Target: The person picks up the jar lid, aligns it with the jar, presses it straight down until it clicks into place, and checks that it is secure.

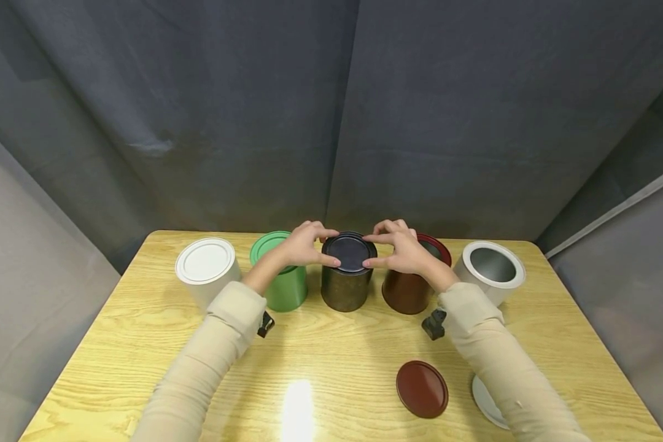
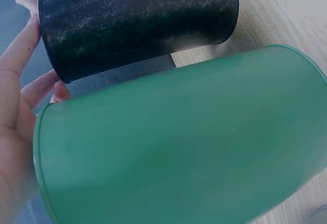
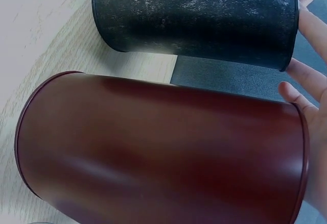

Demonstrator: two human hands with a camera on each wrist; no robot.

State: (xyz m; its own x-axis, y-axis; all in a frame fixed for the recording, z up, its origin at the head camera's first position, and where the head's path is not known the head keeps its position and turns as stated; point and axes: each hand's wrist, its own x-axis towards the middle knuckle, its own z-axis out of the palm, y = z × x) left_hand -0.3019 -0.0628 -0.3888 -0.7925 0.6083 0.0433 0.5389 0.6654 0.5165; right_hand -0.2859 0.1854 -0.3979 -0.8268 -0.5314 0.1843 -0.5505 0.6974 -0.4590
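Observation:
A dark, mottled can (image 1: 345, 291) stands upright in the middle of the row, with a black lid (image 1: 347, 253) on its top. My left hand (image 1: 302, 247) touches the lid's left edge with thumb and index finger, both nearly straight. From the other side, my right hand (image 1: 404, 250) rests its thumb and index fingertips on the right edge. Below my left wrist is a green can (image 2: 179, 142) with a green lid (image 1: 265, 244). A dark red can (image 3: 163, 147) stands under my right wrist, its top uncovered. The right hand's outer fingers are bent and touch nothing.
A white can (image 1: 205, 263) with its lid on stands at the far left. At the far right is an uncovered white can (image 1: 516, 274). A dark red lid (image 1: 422, 389) and a white lid (image 1: 486, 402), partly hidden by my right sleeve, lie on the wooden table (image 1: 342, 368). Grey curtains (image 1: 331, 123) hang behind.

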